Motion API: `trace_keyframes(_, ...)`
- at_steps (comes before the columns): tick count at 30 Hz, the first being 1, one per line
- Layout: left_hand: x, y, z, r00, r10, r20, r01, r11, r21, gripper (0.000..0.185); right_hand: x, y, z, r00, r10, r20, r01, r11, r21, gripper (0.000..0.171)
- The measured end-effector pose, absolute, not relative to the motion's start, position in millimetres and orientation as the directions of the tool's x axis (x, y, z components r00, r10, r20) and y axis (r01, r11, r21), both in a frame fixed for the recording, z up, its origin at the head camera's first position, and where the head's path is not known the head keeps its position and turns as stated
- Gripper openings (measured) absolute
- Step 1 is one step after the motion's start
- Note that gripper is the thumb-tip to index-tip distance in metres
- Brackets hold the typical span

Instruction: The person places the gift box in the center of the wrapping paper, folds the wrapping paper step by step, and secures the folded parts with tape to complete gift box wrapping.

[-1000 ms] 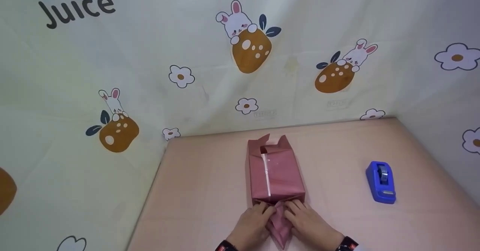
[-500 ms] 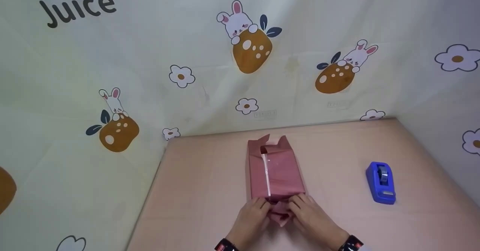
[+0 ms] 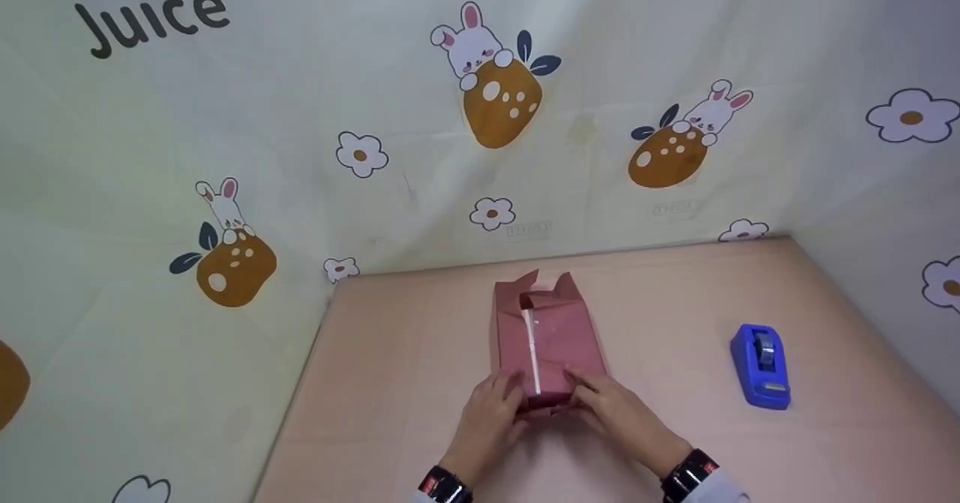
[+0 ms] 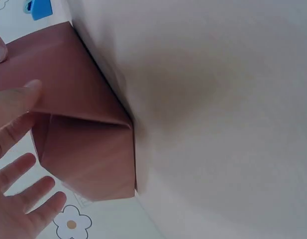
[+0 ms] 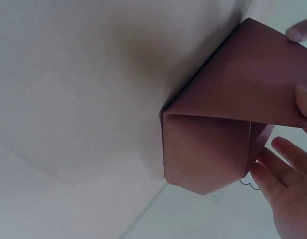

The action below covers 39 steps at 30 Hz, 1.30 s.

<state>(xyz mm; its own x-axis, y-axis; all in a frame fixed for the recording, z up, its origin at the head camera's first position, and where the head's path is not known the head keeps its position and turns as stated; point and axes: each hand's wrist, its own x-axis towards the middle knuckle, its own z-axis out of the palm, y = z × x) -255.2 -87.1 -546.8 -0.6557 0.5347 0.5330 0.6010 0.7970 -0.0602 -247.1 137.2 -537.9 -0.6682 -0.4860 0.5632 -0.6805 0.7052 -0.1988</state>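
Note:
A box-shaped package in dark pink wrapping paper (image 3: 570, 345) lies on the table, a narrow white strip (image 3: 534, 353) running along its top. Two pointed paper ends stick up at its far side. My left hand (image 3: 484, 417) is at the near left corner; in the left wrist view its thumb presses the folded end flap (image 4: 63, 69) while the other fingers spread fairly straight. On the near right corner rests my right hand (image 3: 619, 413). The right wrist view shows that thumb on the flap (image 5: 238, 84) and extended fingers near the package's top edge.
A blue tape dispenser (image 3: 761, 366) with a roll of tape stands to the right on the pale pink tabletop (image 3: 405, 353). Cloth walls (image 3: 420, 97) printed with rabbits and flowers enclose the table at the back and both sides.
The loose paper point that stuck out toward me has been folded up against the package's near end. Both hands have moved forward, from gripping that paper to the near top corners.

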Motion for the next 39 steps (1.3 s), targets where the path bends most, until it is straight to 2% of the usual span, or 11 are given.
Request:
trace_keyframes(4,-255.8,-90.6,-546.2,-0.65,0.546,0.528,0.61,0.789,-0.065,0.019,-250.6,136.2,-533.0,-0.677,-0.485,0.554,-0.681,0.697,-0.222,0.018)
trace_keyframes(7,-256.4,-91.8,-545.3,-0.677,0.534,0.507,0.596,0.801,-0.047,0.015,-253.9,135.3,-527.8,-0.698,-0.487,0.525,-0.674,0.694,-0.252,0.015)
trace_keyframes(11,-256.7,-92.9,-544.8,-0.725,0.519,0.452,0.587,0.809,0.012,0.032,-256.4,135.3,-521.6,-0.737,-0.496,0.459,-0.65,0.707,-0.28,0.016)
trace_keyframes(15,-257.1,-93.4,-545.7,-0.713,0.536,0.451,0.611,0.792,0.025,0.04,-257.7,136.4,-518.9,-0.756,-0.503,0.42,-0.632,0.726,-0.27,0.018)
trace_keyframes(17,-257.0,-93.3,-545.8,-0.709,0.545,0.448,0.615,0.788,0.017,0.041,-257.6,136.7,-518.2,-0.754,-0.507,0.418,-0.633,0.73,-0.256,0.02)
trace_keyframes(23,-252.9,-91.7,-544.3,-0.769,0.541,0.34,0.588,0.808,0.042,0.062,-254.1,137.3,-516.8,-0.703,-0.562,0.435,-0.689,0.691,-0.22,0.021)
trace_keyframes(26,-252.1,-86.9,-544.2,-0.781,0.526,0.337,0.57,0.82,0.041,0.066,-253.3,138.4,-515.3,-0.714,-0.553,0.429,-0.68,0.693,-0.239,0.019)
trace_keyframes(32,-254.7,-72.5,-545.2,-0.75,0.506,0.425,0.567,0.823,0.021,0.048,-256.3,139.5,-512.9,-0.785,-0.481,0.389,-0.604,0.732,-0.314,0.01)
trace_keyframes(35,-255.5,-68.9,-542.2,-0.737,0.498,0.456,0.6,0.793,0.104,0.035,-258.9,140.7,-511.3,-0.801,-0.469,0.373,-0.588,0.735,-0.338,0.01)
trace_keyframes(39,-257.5,-69.9,-534.8,-0.781,0.456,0.426,0.592,0.758,0.275,0.023,-261.7,145.7,-507.0,-0.826,-0.467,0.316,-0.562,0.726,-0.397,0.016)
